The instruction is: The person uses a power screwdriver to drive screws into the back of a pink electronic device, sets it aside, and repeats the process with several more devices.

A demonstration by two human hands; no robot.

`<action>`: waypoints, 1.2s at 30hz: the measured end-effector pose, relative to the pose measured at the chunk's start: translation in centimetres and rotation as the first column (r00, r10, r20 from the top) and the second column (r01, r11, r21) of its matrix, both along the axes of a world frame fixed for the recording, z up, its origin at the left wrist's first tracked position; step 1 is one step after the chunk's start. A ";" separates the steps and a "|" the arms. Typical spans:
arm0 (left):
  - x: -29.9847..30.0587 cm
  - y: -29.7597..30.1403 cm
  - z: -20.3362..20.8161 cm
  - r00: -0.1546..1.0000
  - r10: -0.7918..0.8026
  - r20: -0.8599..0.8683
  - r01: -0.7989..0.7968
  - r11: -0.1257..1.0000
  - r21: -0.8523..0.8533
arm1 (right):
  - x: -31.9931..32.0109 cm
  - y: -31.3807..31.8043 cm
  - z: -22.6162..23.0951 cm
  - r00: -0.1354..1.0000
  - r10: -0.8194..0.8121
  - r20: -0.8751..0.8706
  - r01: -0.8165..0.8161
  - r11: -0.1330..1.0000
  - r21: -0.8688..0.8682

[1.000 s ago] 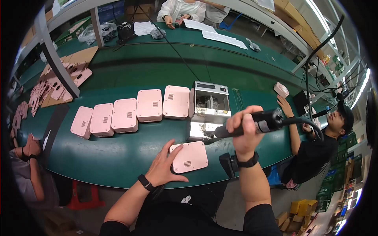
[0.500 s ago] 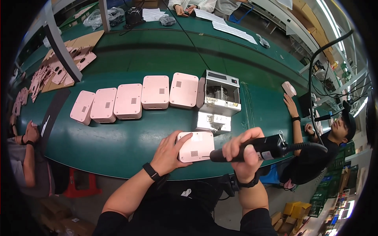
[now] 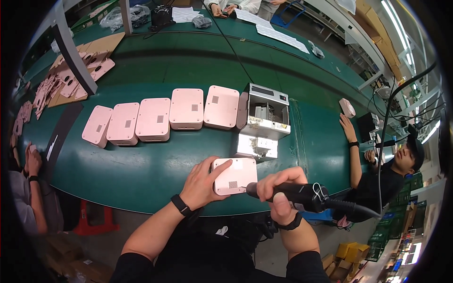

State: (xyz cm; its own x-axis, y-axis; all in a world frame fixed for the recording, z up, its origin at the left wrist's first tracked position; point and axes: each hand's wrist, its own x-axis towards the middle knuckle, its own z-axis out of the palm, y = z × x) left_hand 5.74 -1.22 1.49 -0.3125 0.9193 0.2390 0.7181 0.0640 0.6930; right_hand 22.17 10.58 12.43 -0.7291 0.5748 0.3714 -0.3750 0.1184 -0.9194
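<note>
While the left hand [image 3: 204, 181] lies spread flat against the pink housing [image 3: 234, 176] at the near edge of the green bench [image 3: 155, 165], steadying it, the right hand [image 3: 278, 188] is wrapped tight around a black powered driver [image 3: 302, 195] whose tip meets the housing's right side; cable [image 3: 382, 141] runs off and up to the right. Judged step: fastening a screw in this housing, seemingly mid-drive. Next move likely calls for keeping the tool square to the case and the palm pressing so the case does not skid off the bench lip. Just behind stands a white open-fronted box unit [image 3: 264, 113] with a pale plate [image 3: 257, 146] before it. Row of five like pink housings [image 3: 155, 118] sits left of that unit, touching side by side, each with a small dark vent grille. Flat pink cut parts on brown card [image 3: 71, 80] lie far left. White paper sheets [image 3: 278, 33] across the far bench. Yellow cartons [image 3: 349, 250] on floor lower right. Co-worker's hand [image 3: 347, 125] rests near a small pink piece [image 3: 348, 107].
</note>
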 end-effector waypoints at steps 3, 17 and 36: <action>0.0 0.2 -0.1 1.000 0.000 -0.001 0.000 1.000 0.004 | -0.2 0.3 -0.2 0.997 -0.048 -0.061 0.041 0.992 -0.122; 0.5 -0.2 0.3 1.000 -0.009 -0.022 0.009 1.000 -0.002 | -3.8 9.4 6.4 0.727 -0.258 -0.636 0.529 0.801 0.279; 0.4 0.2 0.1 1.000 -0.009 -0.001 0.009 1.000 -0.028 | -4.0 8.5 2.1 0.927 -0.331 -0.178 0.337 0.942 -0.001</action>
